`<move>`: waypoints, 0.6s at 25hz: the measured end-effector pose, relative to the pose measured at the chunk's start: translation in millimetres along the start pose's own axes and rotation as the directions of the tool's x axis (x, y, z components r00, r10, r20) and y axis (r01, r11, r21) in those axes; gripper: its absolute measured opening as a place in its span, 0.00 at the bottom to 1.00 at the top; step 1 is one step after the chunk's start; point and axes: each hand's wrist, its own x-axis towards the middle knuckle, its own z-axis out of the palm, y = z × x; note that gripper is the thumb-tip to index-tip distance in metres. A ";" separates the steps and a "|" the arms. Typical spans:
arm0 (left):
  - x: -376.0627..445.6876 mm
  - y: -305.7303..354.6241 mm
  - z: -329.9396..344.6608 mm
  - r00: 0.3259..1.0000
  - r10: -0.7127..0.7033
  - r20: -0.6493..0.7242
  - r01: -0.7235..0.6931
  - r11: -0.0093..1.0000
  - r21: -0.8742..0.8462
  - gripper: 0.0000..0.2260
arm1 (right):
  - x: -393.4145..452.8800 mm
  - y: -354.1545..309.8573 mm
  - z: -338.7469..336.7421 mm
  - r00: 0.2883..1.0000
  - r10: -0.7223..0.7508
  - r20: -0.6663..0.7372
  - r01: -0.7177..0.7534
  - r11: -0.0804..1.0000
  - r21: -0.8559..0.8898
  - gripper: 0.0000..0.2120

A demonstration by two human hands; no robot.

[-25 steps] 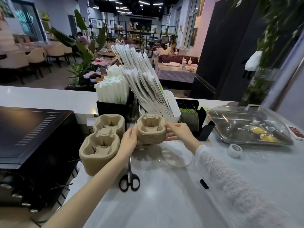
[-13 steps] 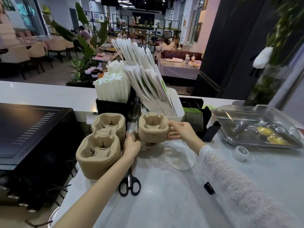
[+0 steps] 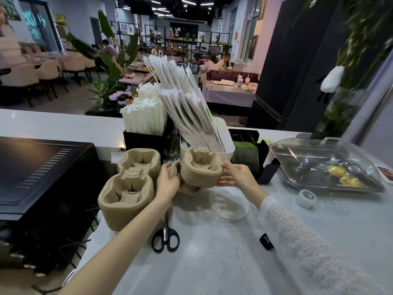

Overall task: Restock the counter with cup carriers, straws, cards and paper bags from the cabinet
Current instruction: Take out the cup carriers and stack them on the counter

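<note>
While a black machine [image 3: 42, 173] fills the counter's left end, a tall stack of two-cup pulp carriers [image 3: 129, 184] stands just beside it on the white counter [image 3: 212, 262]. Left hand [image 3: 167, 183], fingers curled, holds the left edge of a smaller carrier stack [image 3: 201, 169]; right hand [image 3: 236, 176] grips its right side, thumb on top, fingers spread beneath. Scissors [image 3: 165, 238] lie below. Behind: wrapped straws [image 3: 146, 118] in a black box, paper bags [image 3: 187, 109] leaning in a white bin [image 3: 226, 137], green cards [image 3: 246, 154] in a black holder. Right: clear lidded tray [image 3: 323, 165], tape roll [image 3: 306, 198].
</note>
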 end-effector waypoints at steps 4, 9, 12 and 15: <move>-6.7 14.0 -0.1 0.996 0.092 0.001 -0.092 0.995 -0.039 0.20 | -7.8 2.5 -5.3 0.999 -0.050 0.001 0.050 0.998 0.036 0.13; -16.2 23.0 5.0 0.991 0.099 0.088 -0.089 0.990 -0.108 0.24 | -9.6 7.8 -13.9 0.999 -0.028 0.042 0.025 0.998 0.055 0.15; -20.9 25.6 8.5 0.985 0.121 0.126 -0.107 0.988 -0.108 0.25 | -11.7 10.4 -18.3 0.999 -0.010 0.051 0.010 1.000 -0.003 0.15; -23.1 26.1 9.7 0.977 0.143 0.156 -0.141 0.990 -0.022 0.27 | -13.1 11.9 -16.3 0.999 -0.017 0.043 0.019 0.998 -0.066 0.19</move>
